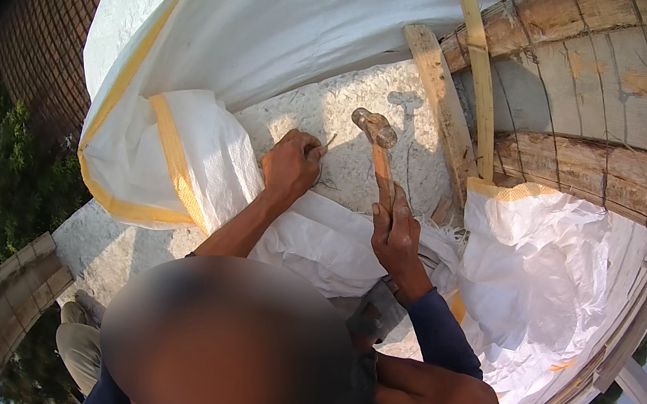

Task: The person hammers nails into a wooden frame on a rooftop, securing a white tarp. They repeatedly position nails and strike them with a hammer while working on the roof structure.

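My right hand point(398, 238) grips the wooden handle of a ball-peen hammer point(376, 127). Its metal head is raised over a rough, pale concrete surface point(359, 173) and casts a shadow there. On the left, my left hand point(292, 161) is closed with thumb and forefinger together. A thin, dark piece point(331, 140), a nail or a bit of wire, sticks out from the fingertips. White woven plastic sheeting point(217, 136) with a yellow band lies bunched beside my left wrist and below both hands.
A short timber board point(438, 106) and a yellowish wooden strip point(477, 74) stand right of the concrete. Beyond them are wire-tied wooden panels point(601, 105). More white sheeting point(532, 277) hangs at the right. Brown mesh point(61, 25) and green foliage point(23, 157) show at the left.
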The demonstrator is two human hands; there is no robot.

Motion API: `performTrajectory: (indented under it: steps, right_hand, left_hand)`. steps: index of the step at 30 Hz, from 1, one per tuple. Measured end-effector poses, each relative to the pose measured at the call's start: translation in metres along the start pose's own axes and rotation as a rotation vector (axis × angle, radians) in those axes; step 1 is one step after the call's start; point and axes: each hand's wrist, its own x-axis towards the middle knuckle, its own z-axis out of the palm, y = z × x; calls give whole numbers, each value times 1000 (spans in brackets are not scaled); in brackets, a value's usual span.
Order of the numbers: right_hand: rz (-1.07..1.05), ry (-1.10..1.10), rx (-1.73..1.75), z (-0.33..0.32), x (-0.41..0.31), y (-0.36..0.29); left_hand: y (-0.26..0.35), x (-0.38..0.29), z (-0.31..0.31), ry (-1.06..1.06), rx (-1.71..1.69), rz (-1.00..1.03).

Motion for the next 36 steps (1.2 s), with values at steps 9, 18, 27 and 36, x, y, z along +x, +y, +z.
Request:
performTrajectory:
  steps: [9,18,27,36]
  right_hand:
    - [12,-89,-29,-5,3,-1]
    - [150,-309,-113,-6,-6,-1]
    - [224,-501,-130,4,-4,-4]
    - [412,-214,87,-17,-2,-5]
  left_hand:
    - [1,0,1,-1,13,-16]
    - [-1,-2,1,-1,37,10]
    - [-4,-4,4,5,19,29]
    - [-8,-10,14,118,79,207]
